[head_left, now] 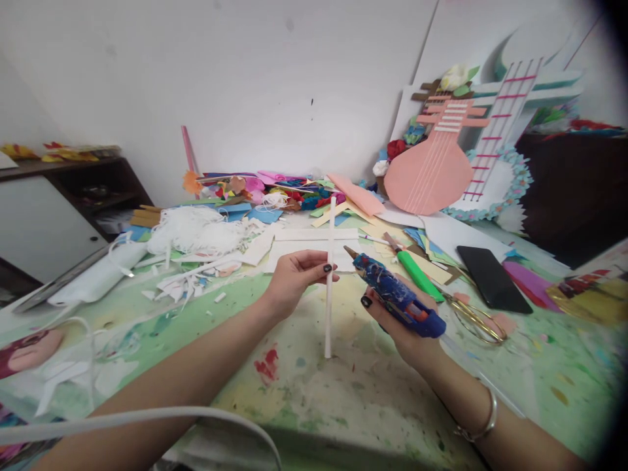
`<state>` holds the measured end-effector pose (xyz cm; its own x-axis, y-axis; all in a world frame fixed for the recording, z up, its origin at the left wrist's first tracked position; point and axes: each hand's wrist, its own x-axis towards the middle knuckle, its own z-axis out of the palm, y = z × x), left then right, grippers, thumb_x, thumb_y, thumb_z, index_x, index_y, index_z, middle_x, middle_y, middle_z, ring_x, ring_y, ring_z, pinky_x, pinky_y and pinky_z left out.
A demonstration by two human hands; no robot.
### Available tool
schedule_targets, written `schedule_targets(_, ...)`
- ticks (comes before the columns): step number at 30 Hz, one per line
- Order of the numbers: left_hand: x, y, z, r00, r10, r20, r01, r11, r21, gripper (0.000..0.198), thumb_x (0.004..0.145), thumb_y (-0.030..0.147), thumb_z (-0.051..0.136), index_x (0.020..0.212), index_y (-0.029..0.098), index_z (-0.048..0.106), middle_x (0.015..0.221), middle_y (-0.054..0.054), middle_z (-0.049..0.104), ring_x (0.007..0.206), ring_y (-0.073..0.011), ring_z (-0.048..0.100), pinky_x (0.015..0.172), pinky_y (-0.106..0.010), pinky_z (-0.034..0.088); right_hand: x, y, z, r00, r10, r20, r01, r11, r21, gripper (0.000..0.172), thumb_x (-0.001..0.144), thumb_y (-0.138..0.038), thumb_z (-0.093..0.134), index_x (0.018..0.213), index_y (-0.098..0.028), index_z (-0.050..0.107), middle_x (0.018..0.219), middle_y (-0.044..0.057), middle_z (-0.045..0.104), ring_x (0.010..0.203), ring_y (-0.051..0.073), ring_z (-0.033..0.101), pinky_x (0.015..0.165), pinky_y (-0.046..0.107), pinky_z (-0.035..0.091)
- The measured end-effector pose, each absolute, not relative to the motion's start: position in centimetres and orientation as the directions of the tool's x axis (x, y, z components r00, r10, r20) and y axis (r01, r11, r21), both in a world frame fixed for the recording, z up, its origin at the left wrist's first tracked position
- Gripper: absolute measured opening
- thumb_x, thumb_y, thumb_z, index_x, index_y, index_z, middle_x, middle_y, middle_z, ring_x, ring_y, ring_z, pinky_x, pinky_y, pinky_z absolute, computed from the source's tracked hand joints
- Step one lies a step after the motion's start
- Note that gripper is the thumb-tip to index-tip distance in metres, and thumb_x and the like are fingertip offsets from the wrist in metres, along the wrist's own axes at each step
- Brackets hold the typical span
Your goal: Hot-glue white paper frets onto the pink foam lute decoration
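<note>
Lying on the left part of the desk (343,392), a heap of white paper scraps (196,235) is seen, well apart from the hands. A thin white stick (329,288) is held upright by the left hand (294,275); its grip is pinched on the stick near the middle, and the lower end touches the desk. Around this foot the painted surface is bare down to the near edge. A blue glue gun (397,296) is enclosed by the right hand (405,324), the grip wrapped around its body, the nozzle directed to the stick but apart from it. Just behind, a green cutter (418,275) is placed; scissors (478,320) lie just beside the right hand, and a black phone (493,279) is found further right.
</note>
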<state>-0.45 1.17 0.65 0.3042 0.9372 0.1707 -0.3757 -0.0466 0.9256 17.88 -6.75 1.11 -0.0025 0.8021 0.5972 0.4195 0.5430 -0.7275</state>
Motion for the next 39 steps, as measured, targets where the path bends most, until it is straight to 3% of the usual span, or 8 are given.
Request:
schedule_targets(7,-0.4,1.0,1.0,0.33,0.934,0.135,-0.395,0.007,0.919,0.033,0.058,0.026,0.082,0.084,0.01,0.069,0.077,-0.007,0.072,0.065,-0.0173,0.068,0.07,-0.031,0.053,17.6,-6.8,1.3,0.021,0.817,0.576,0.438,0.51,-0.74,0.008,0.076,-0.027,0.063,0.075,-0.021,0.057,0.065,-0.001,0.06,0.058,0.013,0.054,0.053,0.025,0.045)
schedule_targets(13,-0.2,0.6,0.8,0.414,0.898,0.146,-0.361,0.015,0.932,0.029,0.061,0.026,0.082,0.081,0.011,0.067,0.071,-0.004,0.07,0.065,-0.0205,0.069,0.069,-0.034,0.055,17.4,-6.6,1.5,0.074,0.864,0.498,0.379,0.438,-0.815,0.015,0.076,-0.032,0.062,0.086,-0.021,0.064,0.08,0.004,0.069,0.069,0.018,0.063,0.058,0.028,0.051)
schedule_targets(22,0.0,0.0,0.4,0.493,0.854,0.165,-0.313,-0.003,0.95,0.028,0.065,0.026,0.079,0.083,0.01,0.066,0.079,-0.008,0.07,0.069,-0.0226,0.07,0.067,-0.033,0.056,17.2,-6.4,1.6,0.053,0.878,0.476,0.343,0.432,-0.835,0.019,0.077,-0.033,0.062,0.091,-0.02,0.064,0.091,0.006,0.071,0.081,0.021,0.066,0.066,0.031,0.053)
schedule_targets(27,0.1,0.0,0.2,0.507,0.844,0.175,-0.301,-0.017,0.953,0.027,0.067,0.027,0.078,0.084,0.01,0.066,0.083,-0.009,0.071,0.07,-0.0215,0.07,0.068,-0.033,0.056,17.4,-6.4,1.3,0.013,0.884,0.468,0.367,0.431,-0.824,0.023,0.078,-0.034,0.06,0.097,-0.021,0.064,0.084,0.005,0.07,0.075,0.02,0.064,0.06,0.03,0.051)
schedule_targets(39,0.1,0.1,0.1,0.5,0.845,0.188,-0.286,-0.043,0.957,0.027,0.067,0.028,0.078,0.083,0.011,0.066,0.081,-0.008,0.07,0.067,-0.0199,0.069,0.066,-0.032,0.056,17.3,-6.5,1.5,0.033,0.887,0.46,0.398,0.411,-0.82,0.017,0.075,-0.033,0.061,0.086,-0.02,0.062,0.069,0.001,0.063,0.062,0.016,0.057,0.054,0.026,0.046)
